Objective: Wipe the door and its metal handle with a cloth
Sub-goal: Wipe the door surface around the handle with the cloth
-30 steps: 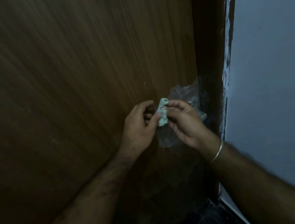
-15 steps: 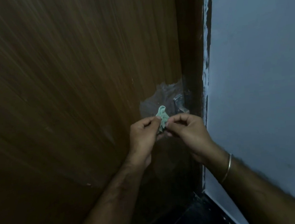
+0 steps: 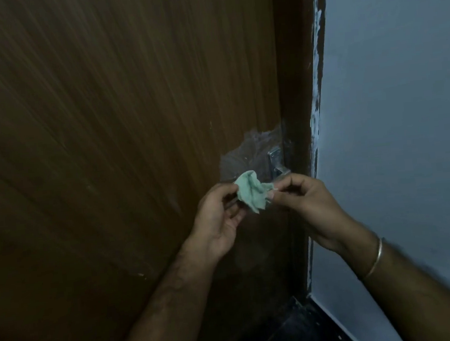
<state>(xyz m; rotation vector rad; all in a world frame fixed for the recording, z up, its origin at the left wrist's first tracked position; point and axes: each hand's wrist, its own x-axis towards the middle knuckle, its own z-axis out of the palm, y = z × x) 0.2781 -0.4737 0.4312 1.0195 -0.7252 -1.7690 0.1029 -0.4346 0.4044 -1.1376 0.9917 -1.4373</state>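
A brown wooden door (image 3: 122, 125) fills the left of the view. Its metal handle (image 3: 277, 163) sits near the door's right edge, partly behind clear crinkled plastic (image 3: 246, 152) stuck to the door. A small pale green cloth (image 3: 251, 191) hangs spread between my two hands, just below and in front of the handle. My left hand (image 3: 218, 219) pinches its left edge. My right hand (image 3: 311, 206) pinches its right corner with thumb and forefinger. Neither hand touches the door.
A dark door frame (image 3: 295, 82) runs down right of the door, with chipped white paint along its edge. A pale blue-grey wall (image 3: 405, 127) fills the right side. Dark floor (image 3: 295, 332) shows at the bottom. A metal bangle (image 3: 374, 259) circles my right wrist.
The cloth was bunched small between my fingertips; now my hands have drawn apart and pulled it open wider. The handle has come into clearer sight above my hands.
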